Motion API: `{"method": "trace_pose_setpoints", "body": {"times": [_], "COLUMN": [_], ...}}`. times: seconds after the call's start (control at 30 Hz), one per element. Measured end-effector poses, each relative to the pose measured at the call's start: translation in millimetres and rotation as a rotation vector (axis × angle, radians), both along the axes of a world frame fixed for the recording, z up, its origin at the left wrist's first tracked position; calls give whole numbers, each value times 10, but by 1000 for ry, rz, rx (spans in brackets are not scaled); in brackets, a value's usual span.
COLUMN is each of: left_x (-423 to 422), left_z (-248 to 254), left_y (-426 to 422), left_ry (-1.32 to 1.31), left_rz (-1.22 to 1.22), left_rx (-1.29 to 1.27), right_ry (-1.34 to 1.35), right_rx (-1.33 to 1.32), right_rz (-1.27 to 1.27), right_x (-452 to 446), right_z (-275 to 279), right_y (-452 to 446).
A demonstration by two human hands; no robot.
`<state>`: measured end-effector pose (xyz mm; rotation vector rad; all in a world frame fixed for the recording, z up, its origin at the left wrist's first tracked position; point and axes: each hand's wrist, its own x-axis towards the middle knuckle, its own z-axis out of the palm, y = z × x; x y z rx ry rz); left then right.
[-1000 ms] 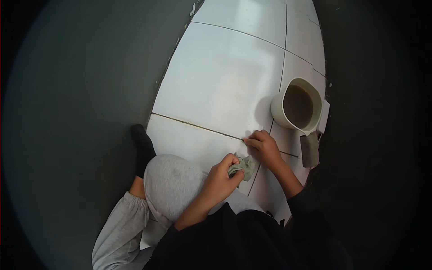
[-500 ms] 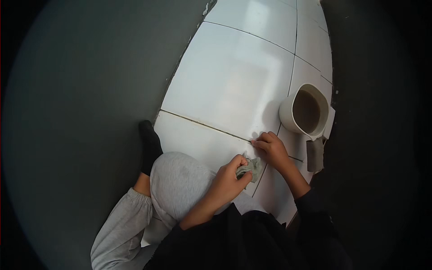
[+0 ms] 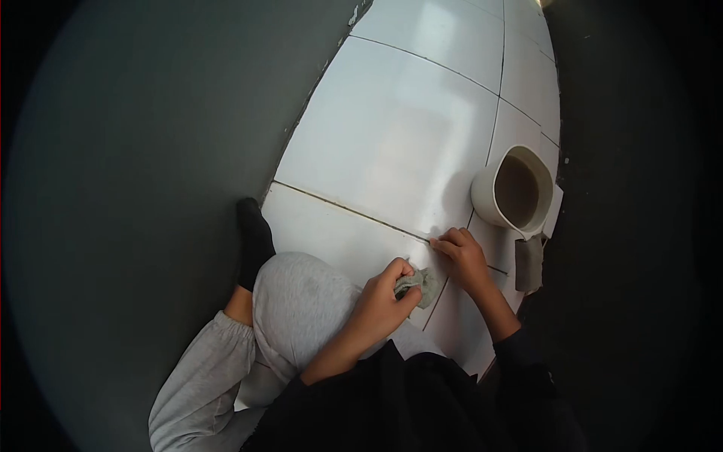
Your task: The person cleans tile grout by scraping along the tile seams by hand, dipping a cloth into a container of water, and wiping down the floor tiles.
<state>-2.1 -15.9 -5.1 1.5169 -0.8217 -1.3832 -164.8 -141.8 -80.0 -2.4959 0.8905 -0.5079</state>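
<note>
My left hand [image 3: 379, 300] is closed around a crumpled grey-green cloth [image 3: 428, 289], just above the white floor tiles [image 3: 392, 143]. To its right, my right hand [image 3: 464, 258] has its fingers pressed together, with the fingertips down at the dark grout line [image 3: 361, 212] between two tiles. Whatever those fingers hold, if anything, is hidden. Beyond the right hand stands a white plastic pail [image 3: 486, 197] with murky brown water [image 3: 517, 191] inside.
A grey block-like piece [image 3: 529, 265] lies by the pail's near side, next to a dark wall [image 3: 633, 226] on the right. Another dark grey wall [image 3: 166, 135] runs along the left. My bent leg in grey trousers [image 3: 301, 297] and a black sock [image 3: 254, 237] border the tiles.
My right hand has slid slightly right and toward me along the grout line. The left hand keeps its hold on the cloth. The view has shifted a little.
</note>
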Motion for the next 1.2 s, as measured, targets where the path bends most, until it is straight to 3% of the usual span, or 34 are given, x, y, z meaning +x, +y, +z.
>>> {"method": "trace_pose_setpoints", "body": {"times": [0.33, 0.57, 0.9, 1.2], "left_x": [3, -12, -5, -20], "left_z": [-52, 8, -16, -22], "left_y": [60, -10, 14, -17], "left_ry": [-41, -41, -69, -93], "left_rz": [12, -24, -13, -43], "left_rx": [-24, 22, 6, 1], "right_ry": [-5, 55, 31, 44], "right_rx": [-19, -30, -35, -70], "right_rz": [86, -76, 35, -44], "right_x": [664, -306, 380, -313], "right_z": [-165, -38, -60, -28], "right_y": [21, 55, 57, 40]}}
